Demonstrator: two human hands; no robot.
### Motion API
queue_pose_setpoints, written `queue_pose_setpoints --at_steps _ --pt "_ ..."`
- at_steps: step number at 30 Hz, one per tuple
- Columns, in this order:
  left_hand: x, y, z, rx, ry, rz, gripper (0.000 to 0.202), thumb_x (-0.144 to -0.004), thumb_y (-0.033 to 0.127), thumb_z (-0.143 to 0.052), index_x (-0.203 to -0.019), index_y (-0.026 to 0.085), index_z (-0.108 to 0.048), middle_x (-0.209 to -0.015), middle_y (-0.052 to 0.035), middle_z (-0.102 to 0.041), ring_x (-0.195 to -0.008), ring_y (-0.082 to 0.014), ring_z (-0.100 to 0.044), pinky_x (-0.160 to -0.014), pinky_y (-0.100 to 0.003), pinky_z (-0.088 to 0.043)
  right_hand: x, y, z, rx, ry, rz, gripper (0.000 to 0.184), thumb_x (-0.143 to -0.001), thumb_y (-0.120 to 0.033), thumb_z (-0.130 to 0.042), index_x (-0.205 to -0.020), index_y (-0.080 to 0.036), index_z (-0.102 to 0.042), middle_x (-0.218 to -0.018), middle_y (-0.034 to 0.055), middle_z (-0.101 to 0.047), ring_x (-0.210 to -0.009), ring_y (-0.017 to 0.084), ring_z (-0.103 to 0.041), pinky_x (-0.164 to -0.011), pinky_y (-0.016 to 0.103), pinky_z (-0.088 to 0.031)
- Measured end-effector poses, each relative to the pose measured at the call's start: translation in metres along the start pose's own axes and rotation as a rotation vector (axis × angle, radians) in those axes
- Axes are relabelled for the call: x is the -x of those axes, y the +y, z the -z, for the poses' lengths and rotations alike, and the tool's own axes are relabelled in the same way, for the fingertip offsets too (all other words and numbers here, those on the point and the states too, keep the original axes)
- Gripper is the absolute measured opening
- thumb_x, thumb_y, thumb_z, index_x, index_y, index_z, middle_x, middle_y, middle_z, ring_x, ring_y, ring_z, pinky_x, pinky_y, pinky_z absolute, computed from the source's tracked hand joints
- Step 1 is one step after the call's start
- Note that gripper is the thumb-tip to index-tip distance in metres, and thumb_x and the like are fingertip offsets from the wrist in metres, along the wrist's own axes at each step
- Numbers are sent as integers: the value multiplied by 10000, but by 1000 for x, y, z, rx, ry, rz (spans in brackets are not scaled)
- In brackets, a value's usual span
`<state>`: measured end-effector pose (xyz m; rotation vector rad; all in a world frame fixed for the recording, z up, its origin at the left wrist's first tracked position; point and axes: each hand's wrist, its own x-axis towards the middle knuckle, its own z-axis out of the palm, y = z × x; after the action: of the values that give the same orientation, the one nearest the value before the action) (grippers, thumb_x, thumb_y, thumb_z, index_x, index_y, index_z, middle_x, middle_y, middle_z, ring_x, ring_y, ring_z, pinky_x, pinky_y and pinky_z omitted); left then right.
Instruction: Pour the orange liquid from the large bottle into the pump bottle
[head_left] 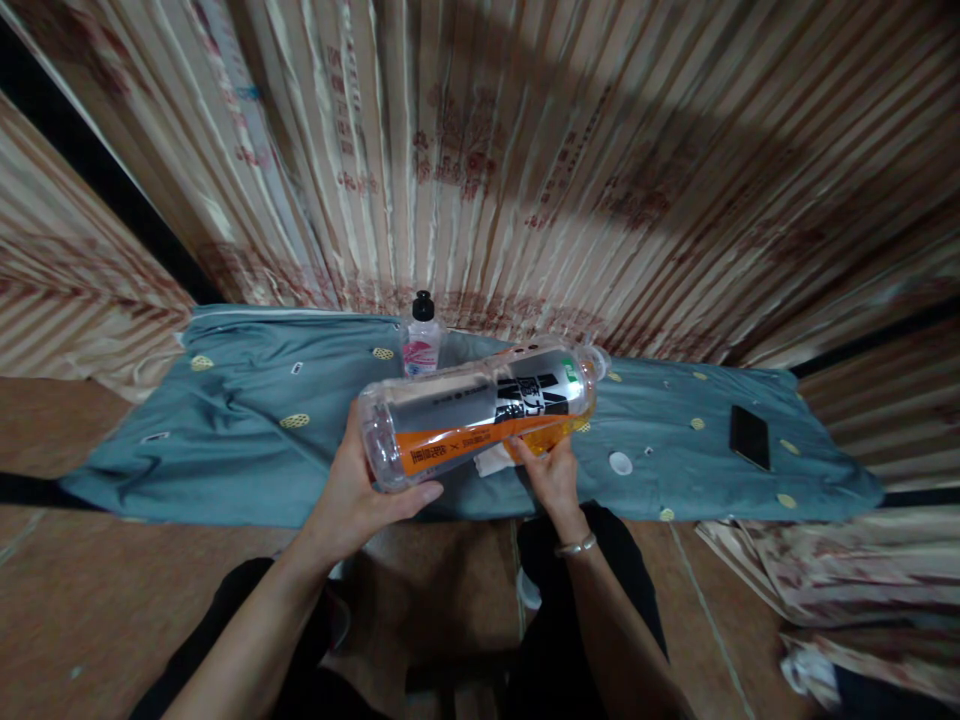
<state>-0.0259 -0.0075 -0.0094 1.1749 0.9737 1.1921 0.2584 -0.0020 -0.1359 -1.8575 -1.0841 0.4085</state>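
A large clear plastic bottle (pixel 450 420) with a silver, black and orange label is held tilted over the cloth, its neck toward the right. My left hand (pixel 367 490) is wrapped around its base end, thumb along the near side. My right hand (pixel 551 475) grips from below closer to the neck, its thumb against the label's lower edge; its other fingers are hidden. Amber colour (pixel 551 435) shows by the neck end, and I cannot tell whether it is inside the bottle or behind it. A piece of white cloth or tissue (pixel 495 459) shows beneath the bottle, beside my right hand.
A small clear bottle (pixel 421 340) with a black cap and pink label stands just behind. On the blue-green patterned cloth (pixel 240 420) a black phone (pixel 750 437) lies far right. Pleated curtains (pixel 480 150) hang behind; dark bars (pixel 105 170) stand at the sides.
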Motion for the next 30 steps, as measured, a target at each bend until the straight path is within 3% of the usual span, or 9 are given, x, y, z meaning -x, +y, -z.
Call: queue_pose_setpoints --at_steps 12,21,30 --pt "0 5 1 -5 -11 20 931 -529 318 -1088 -1326 211 -619 -1422 -152 -759 -1408 -454 -700 -1291 -638 -497 -1 3 -1 31 3 -1 834 -699 -788 -795 -1243 -172 -653 -1022 197 -858 -1044 425 -834 -860 490 -659" --pt "-1 12 -3 -2 23 48 1018 -439 345 -1102 -1322 188 -619 -1406 -191 -753 -1404 -485 -695 -1278 -657 -504 -1 6 -1 58 2 -18 867 -691 -754 -808 -1293 -149 -654 -1072 218 -855 -1082 436 -827 -882 500 -661" --pt "-1 13 -5 -14 26 56 993 -460 322 -1069 -1316 210 -580 -1442 -188 -737 -1439 -484 -672 -1299 -641 -480 -1 2 -1 41 -3 -32 855 -677 -737 -796 -1278 -146 -647 -1115 241 -846 -1142 460 -811 -931 532 -652"
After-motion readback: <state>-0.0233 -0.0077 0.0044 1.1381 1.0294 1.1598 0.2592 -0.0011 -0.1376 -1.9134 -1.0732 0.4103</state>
